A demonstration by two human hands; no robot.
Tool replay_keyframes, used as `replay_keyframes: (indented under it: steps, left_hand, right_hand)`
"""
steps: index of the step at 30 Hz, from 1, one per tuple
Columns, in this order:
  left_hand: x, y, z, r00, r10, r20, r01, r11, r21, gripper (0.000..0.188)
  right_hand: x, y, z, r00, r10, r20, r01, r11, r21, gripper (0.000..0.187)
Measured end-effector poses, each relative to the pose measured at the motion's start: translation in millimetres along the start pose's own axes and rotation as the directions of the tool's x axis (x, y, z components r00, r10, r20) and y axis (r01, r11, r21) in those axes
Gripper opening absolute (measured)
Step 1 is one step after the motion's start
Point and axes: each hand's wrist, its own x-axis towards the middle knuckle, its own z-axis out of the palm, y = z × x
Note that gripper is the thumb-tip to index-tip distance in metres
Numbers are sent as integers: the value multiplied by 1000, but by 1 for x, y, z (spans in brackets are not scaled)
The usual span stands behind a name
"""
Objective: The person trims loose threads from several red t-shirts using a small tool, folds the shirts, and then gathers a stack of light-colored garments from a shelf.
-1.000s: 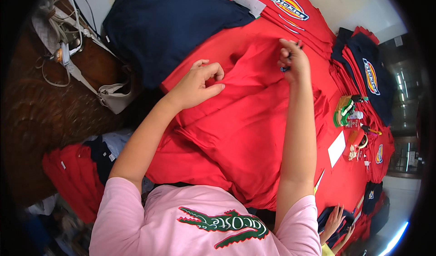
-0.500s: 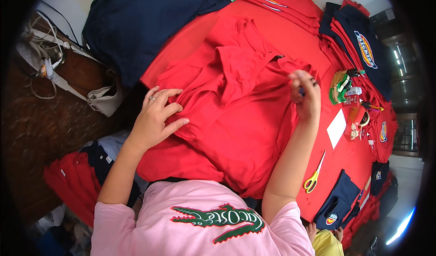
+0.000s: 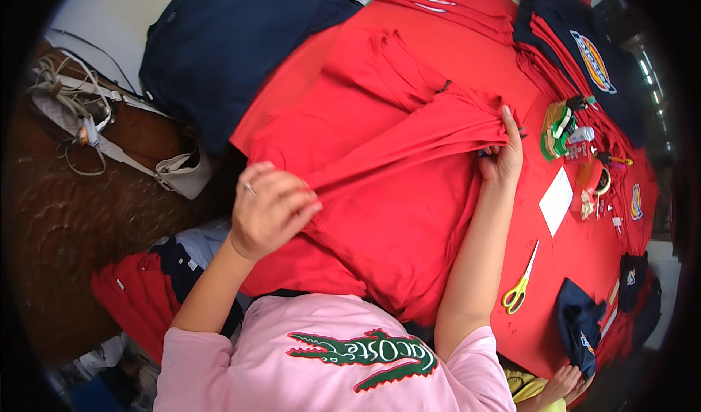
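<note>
Can see, to the right of the fingers of the right hand (image 3: 502, 159), a group of small green things (image 3: 555, 138) and a white bottle (image 3: 582, 134), placed on the red surface (image 3: 577, 258). Below these same fingers, can find a white card (image 3: 557, 201), then yellow-handled scissors (image 3: 516, 294), and farther a navy folded piece (image 3: 575, 315) just beside another person's hands (image 3: 562, 384). Beyond the fingers of the left hand (image 3: 267, 215), can notice a large navy garment (image 3: 234, 54); to their left, a white bag (image 3: 184, 174), and lower, a stack of red clothes (image 3: 135, 295). Spread under and between both hands, can see the red garment (image 3: 394, 222), partly covered by them. Pulled into a taut fold from left fingers to right fingers, with long axis slanting away and to the right, and gathered end pointing at the right fingers. Clamped with right fingers on this gathered cloth, beside a small dark thing mostly hidden. Bent and close together with left fingers over the cloth, but blurred; cannot tell if gripping.
</note>
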Motion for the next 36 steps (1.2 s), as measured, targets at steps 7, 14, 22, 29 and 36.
replay_keyframes:
  steps: [7,14,22,29,36]
  left_hand:
    - [-53,34,42,996,60,66,-46,978,-202,25]
    - [-59,34,41,994,59,95,-33,967,-254,22]
    - [-54,34,38,996,11,93,15,960,-280,13]
    - [-55,32,42,997,-31,73,52,952,-303,16]
    - [-52,32,44,995,-45,90,74,934,-350,20]
  right_hand:
    - [21,18,-3,973,-62,-220,10,973,-231,29]
    - [21,13,-15,994,-15,-108,25,996,87,44]
    - [21,7,-27,994,-97,-43,103,979,178,44]
    - [25,12,-44,979,-184,87,157,955,251,44]
    - [24,8,-49,913,-211,348,60,916,398,48]
